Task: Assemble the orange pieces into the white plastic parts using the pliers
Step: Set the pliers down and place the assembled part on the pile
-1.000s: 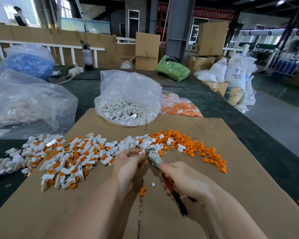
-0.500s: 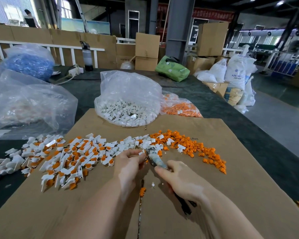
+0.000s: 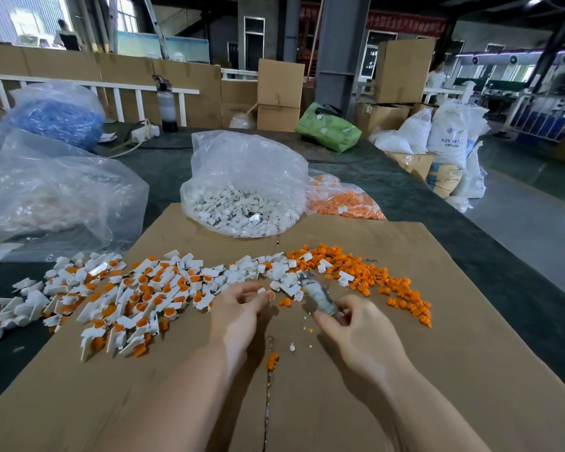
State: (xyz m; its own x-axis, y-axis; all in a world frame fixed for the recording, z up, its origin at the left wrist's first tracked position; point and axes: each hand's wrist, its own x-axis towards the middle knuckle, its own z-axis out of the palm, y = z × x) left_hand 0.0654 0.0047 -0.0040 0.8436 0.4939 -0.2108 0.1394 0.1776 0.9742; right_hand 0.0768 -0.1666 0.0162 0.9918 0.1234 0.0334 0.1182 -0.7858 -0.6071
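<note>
My right hand (image 3: 356, 324) grips the pliers (image 3: 318, 293); their taped jaws point up and left toward the white parts. My left hand (image 3: 242, 303) pinches a small white plastic part (image 3: 264, 291) at its fingertips, just left of the pliers' tip. A single orange piece (image 3: 284, 301) lies between my two hands. Loose orange pieces (image 3: 372, 275) spread to the right on the cardboard sheet (image 3: 405, 386). Loose white parts (image 3: 252, 272) lie ahead of my hands. A large heap of white parts with orange pieces in them (image 3: 121, 298) covers the left.
A clear bag of white parts (image 3: 242, 210) and a bag of orange pieces (image 3: 343, 200) stand beyond the cardboard. Large clear bags (image 3: 53, 197) sit at the left. One orange piece (image 3: 272, 360) and white crumbs lie near the cardboard seam. Boxes and sacks stand behind.
My right hand has slid up the pliers toward the jaws, so the dark handles no longer show. The pliers' tip has moved right, away from my left hand's fingers.
</note>
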